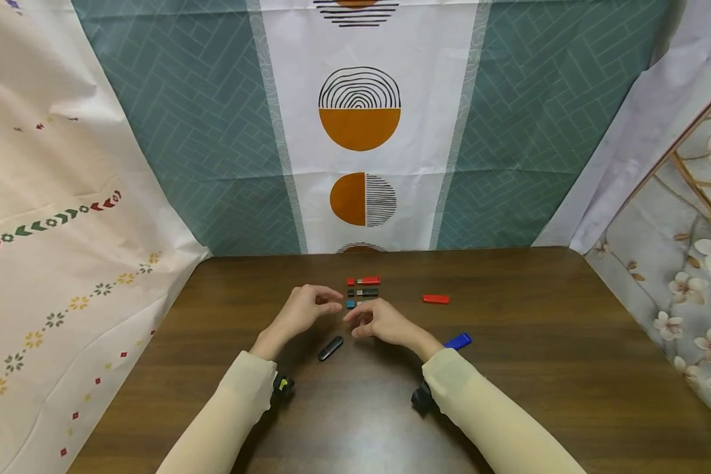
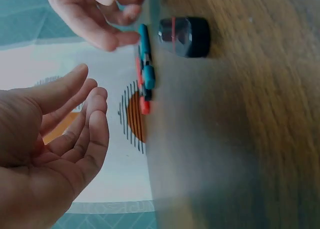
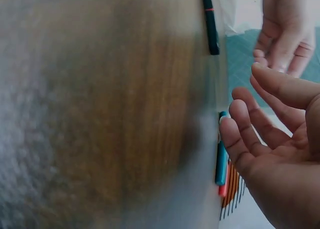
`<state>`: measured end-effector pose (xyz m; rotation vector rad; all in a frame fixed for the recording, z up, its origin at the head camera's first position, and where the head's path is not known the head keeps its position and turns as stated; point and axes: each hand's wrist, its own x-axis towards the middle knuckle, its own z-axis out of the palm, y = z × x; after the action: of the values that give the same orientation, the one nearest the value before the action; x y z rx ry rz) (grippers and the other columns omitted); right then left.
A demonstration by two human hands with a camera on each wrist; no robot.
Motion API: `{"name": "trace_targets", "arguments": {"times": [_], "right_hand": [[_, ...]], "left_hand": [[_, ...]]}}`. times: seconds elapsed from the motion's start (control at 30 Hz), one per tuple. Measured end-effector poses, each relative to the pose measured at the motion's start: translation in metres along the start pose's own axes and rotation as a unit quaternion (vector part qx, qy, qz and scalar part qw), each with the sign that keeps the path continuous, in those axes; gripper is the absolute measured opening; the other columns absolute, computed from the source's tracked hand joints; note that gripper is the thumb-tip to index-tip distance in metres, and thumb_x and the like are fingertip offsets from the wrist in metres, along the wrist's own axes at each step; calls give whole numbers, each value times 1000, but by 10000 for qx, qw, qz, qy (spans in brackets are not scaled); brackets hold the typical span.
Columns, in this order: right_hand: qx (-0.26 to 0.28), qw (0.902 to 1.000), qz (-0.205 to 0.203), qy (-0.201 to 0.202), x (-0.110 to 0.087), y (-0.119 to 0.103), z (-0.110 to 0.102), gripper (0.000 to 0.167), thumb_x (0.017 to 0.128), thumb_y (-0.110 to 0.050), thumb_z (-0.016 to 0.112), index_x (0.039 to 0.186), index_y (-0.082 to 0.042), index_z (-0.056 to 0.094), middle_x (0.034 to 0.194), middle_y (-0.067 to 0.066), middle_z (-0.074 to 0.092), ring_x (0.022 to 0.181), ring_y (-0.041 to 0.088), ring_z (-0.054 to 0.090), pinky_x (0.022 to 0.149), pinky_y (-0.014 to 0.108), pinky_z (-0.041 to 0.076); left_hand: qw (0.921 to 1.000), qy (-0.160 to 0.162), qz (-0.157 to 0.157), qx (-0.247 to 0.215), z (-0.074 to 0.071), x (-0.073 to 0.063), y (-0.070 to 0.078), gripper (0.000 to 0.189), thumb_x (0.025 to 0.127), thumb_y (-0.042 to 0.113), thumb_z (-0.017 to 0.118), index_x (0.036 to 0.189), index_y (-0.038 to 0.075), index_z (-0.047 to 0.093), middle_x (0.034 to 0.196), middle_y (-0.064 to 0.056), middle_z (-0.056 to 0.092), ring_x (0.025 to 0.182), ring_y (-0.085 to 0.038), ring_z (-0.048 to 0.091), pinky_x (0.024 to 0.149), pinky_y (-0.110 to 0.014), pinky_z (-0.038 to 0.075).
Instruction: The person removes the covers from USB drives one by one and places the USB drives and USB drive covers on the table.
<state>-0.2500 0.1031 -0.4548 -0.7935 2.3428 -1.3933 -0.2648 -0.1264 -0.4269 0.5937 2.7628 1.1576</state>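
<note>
Three USB flash drives with caps off lie in rows at the back of the table: a red drive (image 1: 370,280) with its cap (image 1: 350,282), a black drive (image 1: 370,292) with its cap (image 1: 350,293), and a teal drive (image 2: 145,41) with its cap (image 1: 350,304). In the head view my right hand (image 1: 385,322) hides most of the teal drive. My left hand (image 1: 308,308) hovers left of the caps, fingers loosely bent and holding nothing. The right hand, likewise relaxed and without a thing in it, is just in front of the rows. Nearer me lies a closed black flash drive (image 1: 330,349).
A red flash drive (image 1: 436,299) lies right of the rows. Partly behind the right forearm is a blue flash drive (image 1: 459,342). Patterned cloth (image 1: 231,131) hangs along the back edge of the wooden table (image 1: 527,316), with more cloth at both sides.
</note>
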Motion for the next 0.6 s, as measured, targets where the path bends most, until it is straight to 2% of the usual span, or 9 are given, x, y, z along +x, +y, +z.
{"name": "trace_targets", "arguments": {"times": [0.23, 0.47, 0.6], "right_hand": [[-517, 9983, -184, -182, 7, -3, 7, 27, 92, -3, 76, 120, -3, 75, 111, 9, 69, 86, 14, 58, 71, 28, 50], [-579, 9982, -39, -150, 11, -6, 11, 28, 92, -3, 77, 121, -5, 76, 113, 6, 69, 87, 16, 58, 73, 29, 50], [-567, 9982, -22, -170, 12, -5, 13, 29, 92, -2, 77, 120, -5, 76, 111, 8, 67, 87, 17, 57, 71, 30, 50]], "left_hand": [[9998, -87, 191, -49, -8, -16, 6, 23, 97, 18, 76, 118, 9, 78, 102, 1, 76, 85, -14, 67, 79, -35, 59], [9997, -139, 188, 19, -11, -29, 5, 26, 96, 18, 77, 118, 6, 78, 95, 3, 75, 83, -18, 67, 75, -33, 57], [9997, -138, 163, 90, -13, -35, 0, 27, 96, 19, 77, 119, 5, 77, 92, 5, 74, 80, -14, 65, 74, -33, 55]]}}
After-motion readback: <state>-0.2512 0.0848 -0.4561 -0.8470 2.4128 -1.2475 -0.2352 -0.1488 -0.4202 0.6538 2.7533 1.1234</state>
